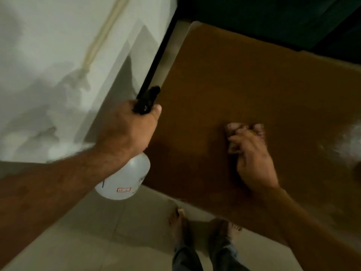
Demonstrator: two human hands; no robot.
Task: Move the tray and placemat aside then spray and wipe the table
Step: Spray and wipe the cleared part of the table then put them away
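A brown wooden table (254,85) fills the right half of the view. My left hand (127,130) grips the neck of a white spray bottle (127,178) with a black nozzle, held just off the table's left edge. My right hand (252,159) lies on the tabletop near its middle, fingers curled over a small crumpled brownish cloth (244,130) that it presses against the wood. A pale wet sheen (345,141) shows on the table at the far right. No tray or placemat is in view.
A white wall (48,75) stands to the left, with a black vertical bar (158,55) between it and the table. Pale floor tiles (97,231) lie below, where my bare feet (205,227) stand by the table's near edge. Dark space lies beyond the table.
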